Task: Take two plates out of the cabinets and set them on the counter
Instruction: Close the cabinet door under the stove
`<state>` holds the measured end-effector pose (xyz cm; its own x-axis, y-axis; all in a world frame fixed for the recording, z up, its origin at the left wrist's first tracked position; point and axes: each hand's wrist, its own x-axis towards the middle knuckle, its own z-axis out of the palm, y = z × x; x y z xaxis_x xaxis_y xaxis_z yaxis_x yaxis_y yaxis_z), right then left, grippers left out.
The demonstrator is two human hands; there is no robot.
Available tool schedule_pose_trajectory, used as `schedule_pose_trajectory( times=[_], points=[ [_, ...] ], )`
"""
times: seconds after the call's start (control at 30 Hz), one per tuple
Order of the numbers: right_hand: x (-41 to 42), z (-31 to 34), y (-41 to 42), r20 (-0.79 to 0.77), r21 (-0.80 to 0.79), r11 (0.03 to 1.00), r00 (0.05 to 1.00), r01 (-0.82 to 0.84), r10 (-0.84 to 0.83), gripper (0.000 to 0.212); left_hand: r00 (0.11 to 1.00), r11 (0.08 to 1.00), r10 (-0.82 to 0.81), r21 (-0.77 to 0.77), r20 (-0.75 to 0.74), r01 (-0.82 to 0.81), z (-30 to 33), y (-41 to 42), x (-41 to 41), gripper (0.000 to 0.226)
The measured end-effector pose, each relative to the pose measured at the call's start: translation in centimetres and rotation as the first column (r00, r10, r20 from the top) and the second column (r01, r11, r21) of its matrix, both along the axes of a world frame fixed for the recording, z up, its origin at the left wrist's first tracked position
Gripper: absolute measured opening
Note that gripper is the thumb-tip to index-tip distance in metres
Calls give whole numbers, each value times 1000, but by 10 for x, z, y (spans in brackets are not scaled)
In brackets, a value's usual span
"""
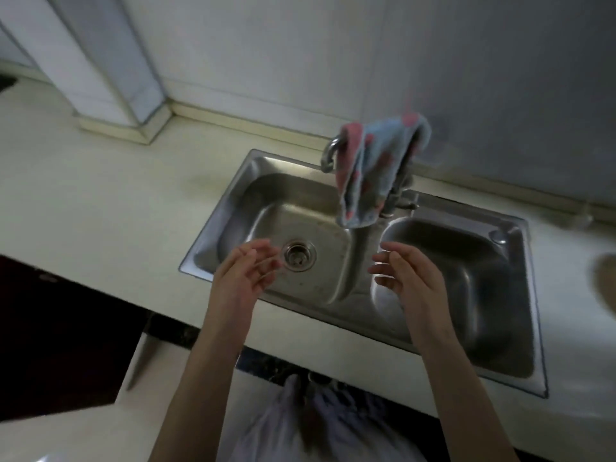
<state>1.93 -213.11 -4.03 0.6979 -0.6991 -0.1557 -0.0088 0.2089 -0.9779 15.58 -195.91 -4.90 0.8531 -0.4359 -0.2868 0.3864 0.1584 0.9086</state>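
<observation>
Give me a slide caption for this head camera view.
Both empty hands, left hand and right hand, open above a double sink.

A pale desk [100,201] runs along a grey wall [266,45]. A shiny metal sink [530,295] with two bowls sits in it. A pink and blue cloth [370,171] hangs over the tap [330,151]. The light is dim.
</observation>
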Motion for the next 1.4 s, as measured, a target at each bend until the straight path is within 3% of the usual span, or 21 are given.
schedule_pose_trajectory(
  times=[0.27,0.43,0.7,0.83,1.0,1.2,1.4],
  points=[
    [51,-4,29,-87,-25,938,936,-345,342,26,947,947,316,42,57,-319,-6,67,-15,31],
    [76,-17,57,-119,8,837,830,-548,545,24,832,832,537,78,136,-550,-14,104,-58,32],
    [104,-27,135,-118,30,602,595,-798,795,24,619,608,780,124,93,-784,-21,169,-109,33],
    [117,-28,179,-107,24,511,506,-859,856,26,525,510,845,142,102,-848,-25,209,-117,36],
    [134,-39,236,-136,5,487,482,-873,866,27,463,447,882,156,90,-881,-37,263,-114,35],
    [154,-44,326,-123,10,533,528,-846,840,25,485,468,866,147,119,-871,-37,359,-83,33],
    [175,-44,408,-119,-16,516,514,-856,849,26,485,470,866,135,122,-872,-33,445,-54,30]
  ],
)
